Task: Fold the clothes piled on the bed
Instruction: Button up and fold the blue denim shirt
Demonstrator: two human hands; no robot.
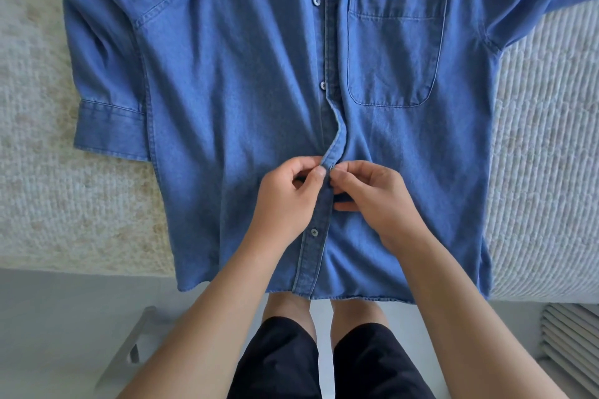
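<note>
A blue denim shirt (246, 81) lies front up on the bed (48, 191), collar away from me, hem hanging over the near edge. Its chest pocket (395, 48) is on the right. Three buttons show along the front placket. My left hand (285, 201) pinches the left edge of the placket between thumb and fingers. My right hand (372, 201) pinches the overlapping right edge, which lifts in a small ridge just above my fingers. Both hands meet at the shirt's middle, low on the front. One sleeve lies folded along the left side.
The bed has a cream textured cover, with a ribbed white blanket (547, 152) on the right. A grey floor, a pale stool-like frame (129, 350) and a ribbed object (570, 343) lie below the bed edge. My legs stand against the bed.
</note>
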